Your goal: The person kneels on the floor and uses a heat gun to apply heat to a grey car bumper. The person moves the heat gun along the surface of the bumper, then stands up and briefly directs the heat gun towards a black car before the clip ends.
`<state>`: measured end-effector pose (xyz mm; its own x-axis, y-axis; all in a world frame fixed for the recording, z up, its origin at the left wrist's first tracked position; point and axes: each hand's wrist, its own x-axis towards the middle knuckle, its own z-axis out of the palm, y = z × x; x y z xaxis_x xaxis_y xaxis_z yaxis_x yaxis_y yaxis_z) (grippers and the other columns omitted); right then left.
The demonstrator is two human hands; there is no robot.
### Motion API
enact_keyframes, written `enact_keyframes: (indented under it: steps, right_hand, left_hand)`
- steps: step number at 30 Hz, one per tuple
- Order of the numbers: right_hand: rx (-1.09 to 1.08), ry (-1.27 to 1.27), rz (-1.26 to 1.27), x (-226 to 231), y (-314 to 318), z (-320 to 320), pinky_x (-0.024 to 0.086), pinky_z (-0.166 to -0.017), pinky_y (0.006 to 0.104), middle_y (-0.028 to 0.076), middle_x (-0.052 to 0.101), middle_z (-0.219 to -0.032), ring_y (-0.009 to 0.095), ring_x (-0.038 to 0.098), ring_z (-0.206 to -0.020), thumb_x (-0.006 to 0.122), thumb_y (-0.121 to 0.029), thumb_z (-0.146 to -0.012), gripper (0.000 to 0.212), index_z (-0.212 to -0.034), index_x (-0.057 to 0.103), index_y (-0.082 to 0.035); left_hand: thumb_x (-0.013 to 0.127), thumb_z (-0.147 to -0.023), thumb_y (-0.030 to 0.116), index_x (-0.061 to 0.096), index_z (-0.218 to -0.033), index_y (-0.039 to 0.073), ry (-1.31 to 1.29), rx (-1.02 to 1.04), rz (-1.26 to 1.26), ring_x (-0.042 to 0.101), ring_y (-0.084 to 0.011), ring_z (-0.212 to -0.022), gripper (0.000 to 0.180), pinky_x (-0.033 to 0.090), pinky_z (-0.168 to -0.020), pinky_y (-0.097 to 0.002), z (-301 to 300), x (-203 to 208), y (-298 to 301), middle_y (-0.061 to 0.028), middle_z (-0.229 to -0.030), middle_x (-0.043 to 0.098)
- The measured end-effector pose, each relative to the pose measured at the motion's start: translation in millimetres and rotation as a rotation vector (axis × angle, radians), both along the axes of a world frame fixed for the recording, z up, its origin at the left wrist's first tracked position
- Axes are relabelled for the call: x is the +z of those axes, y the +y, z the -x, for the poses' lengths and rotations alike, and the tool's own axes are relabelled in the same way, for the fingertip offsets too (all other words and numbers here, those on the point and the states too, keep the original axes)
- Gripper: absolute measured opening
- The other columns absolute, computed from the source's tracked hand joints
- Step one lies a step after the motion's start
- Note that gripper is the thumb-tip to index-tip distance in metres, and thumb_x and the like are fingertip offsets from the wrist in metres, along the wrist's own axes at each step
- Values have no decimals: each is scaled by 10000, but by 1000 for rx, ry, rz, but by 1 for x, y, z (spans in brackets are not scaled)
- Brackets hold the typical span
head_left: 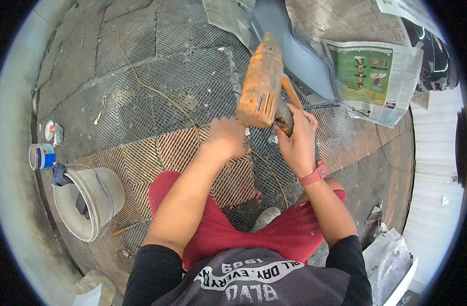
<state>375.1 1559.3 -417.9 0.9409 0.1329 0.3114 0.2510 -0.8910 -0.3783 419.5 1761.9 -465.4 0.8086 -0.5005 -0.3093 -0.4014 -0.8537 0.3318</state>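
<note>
My right hand (299, 145), with a red watch on its wrist, is wrapped round the dark handle of a worn orange heat gun (261, 84). Its nozzle points away from me, beside a smooth blue-grey panel (300, 61) edged with newspaper. The gun's slotted rear end faces my lap. My left hand (225, 136) hovers just left of the gun's rear, its fingers curled and smeared by motion, so I cannot tell if anything is in them. A thin cord (157, 91) runs over the floor below the hands.
Ribbed rubber mats (131, 122) cover the floor. On the left stand a white bucket (93, 204) with a dark cloth on its rim and a blue-and-white can (42, 156). Newspaper (373, 76) hangs over a surface at the right, near a white corrugated wall (437, 148).
</note>
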Motion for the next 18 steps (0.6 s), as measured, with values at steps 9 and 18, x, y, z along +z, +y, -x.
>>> enact_keyframes:
  steps: [9, 18]
  right_hand:
    - [-38, 9, 36, -32, -21, 28, 342, -1131, 500, 179, 692, -1221, 363, 637, -1195, 793, -72, -863, 623, -1425, 532, -11]
    - [-10, 243, -240, -44, -38, 40, 365, -1114, 492, 219, 717, -1209, 378, 661, -1149, 793, -118, -871, 588, -1398, 571, 18]
  left_hand:
    - [840, -846, 431, 729, -1303, 53, 333, -591, -67, 742, -344, -1149, 604, 578, -1002, -465, 78, -23, -101, -200, -1220, 770]
    - [821, -868, 284, 739, -1315, 86, 358, -548, -30, 692, -314, -1249, 495, 525, -1094, -438, 90, -44, -130, -147, -1315, 750]
